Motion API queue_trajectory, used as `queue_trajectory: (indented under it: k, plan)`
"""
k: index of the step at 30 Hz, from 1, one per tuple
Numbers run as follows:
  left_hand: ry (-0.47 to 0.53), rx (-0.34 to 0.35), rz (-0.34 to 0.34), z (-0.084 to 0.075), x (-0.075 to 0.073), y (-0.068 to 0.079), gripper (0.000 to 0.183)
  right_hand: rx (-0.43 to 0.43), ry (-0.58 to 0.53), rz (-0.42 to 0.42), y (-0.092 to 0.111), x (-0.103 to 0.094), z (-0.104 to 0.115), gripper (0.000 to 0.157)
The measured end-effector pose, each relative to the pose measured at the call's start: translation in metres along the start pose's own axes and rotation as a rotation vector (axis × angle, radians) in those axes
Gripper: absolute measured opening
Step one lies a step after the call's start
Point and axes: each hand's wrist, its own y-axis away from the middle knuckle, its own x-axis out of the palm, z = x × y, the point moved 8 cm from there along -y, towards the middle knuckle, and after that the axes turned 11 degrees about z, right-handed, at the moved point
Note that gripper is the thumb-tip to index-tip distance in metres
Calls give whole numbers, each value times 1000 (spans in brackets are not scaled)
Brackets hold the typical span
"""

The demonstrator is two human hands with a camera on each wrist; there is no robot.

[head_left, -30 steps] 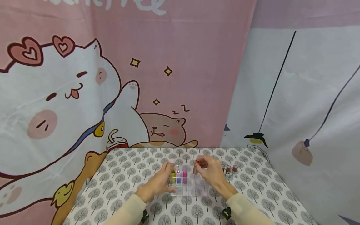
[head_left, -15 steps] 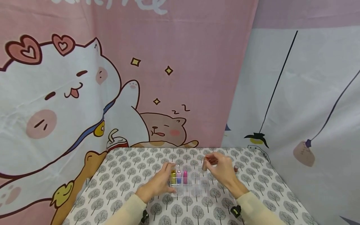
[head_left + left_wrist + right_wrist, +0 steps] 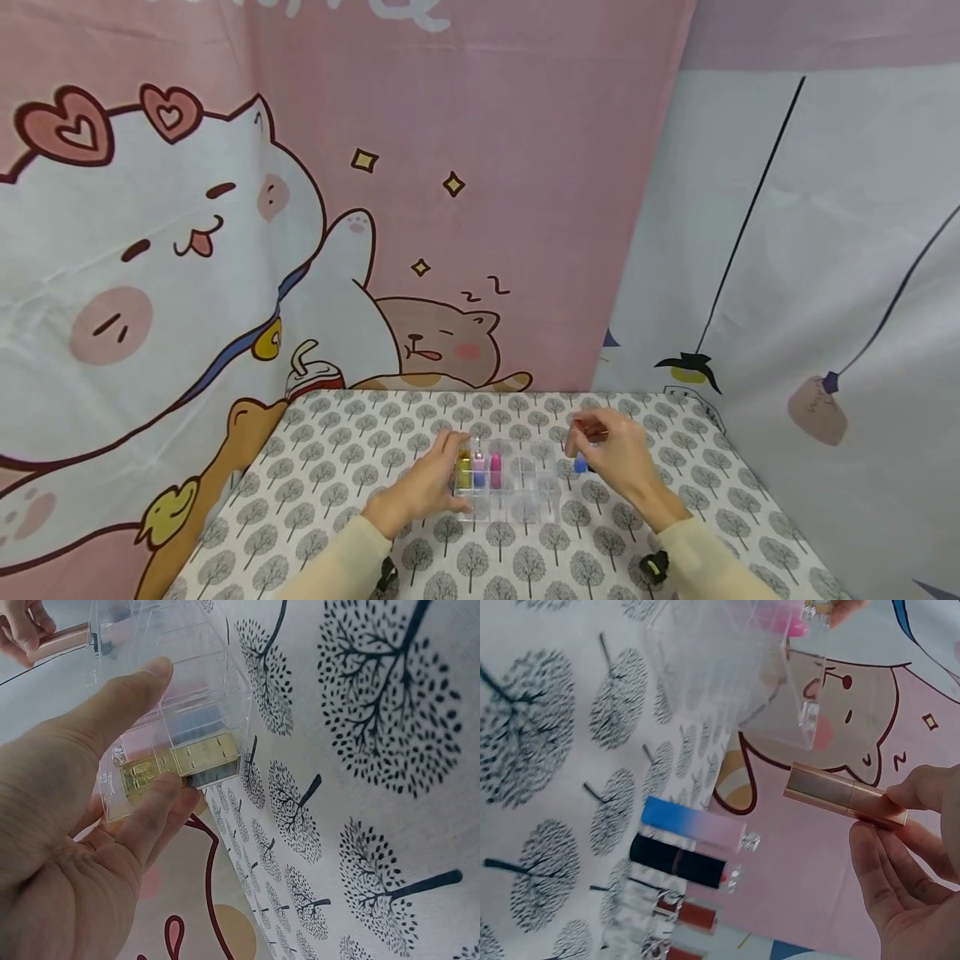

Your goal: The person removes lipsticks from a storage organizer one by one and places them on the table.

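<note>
A clear compartmented organizer point(image 3: 525, 506) stands on the table. My left hand point(image 3: 423, 487) grips its left end, thumb at the front and fingers behind. Its back row holds a gold tube point(image 3: 464, 477), a lilac-and-blue tube point(image 3: 479, 477) and a bright pink tube point(image 3: 496, 472). Just past the organizer's right end, my right hand point(image 3: 621, 458) pinches a rose-gold lipstick tube point(image 3: 821, 791) by one end, above the table. Under that hand stand a blue-to-pink tube point(image 3: 690, 823) and a black tube point(image 3: 676, 860), beside clear tubes with brown-red tops point(image 3: 697, 915).
A white tablecloth point(image 3: 472, 562) printed with grey trees covers the table. Behind it hangs a pink cartoon curtain point(image 3: 555, 250), with a pale sheet point(image 3: 750, 275) to the right.
My right hand has moved rightward with the rose-gold lipstick, from above the organizer's middle to beyond its right end. The left hand keeps its grip in place.
</note>
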Motion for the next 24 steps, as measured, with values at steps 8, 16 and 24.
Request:
queue_trajectory:
  k: [8, 16, 24]
  plan:
    - [13, -10, 2, 0, 0, 0, 123, -20, 29, -21, 13, -3, -13, 21]
    - [-1, -8, -3, 0, -1, 0, 122, -46, 32, -21, 22, 1, -24, 20]
    - [2, -15, -3, -2, 0, 1, 123, 64, 4, 77, 30, 13, -41, 20]
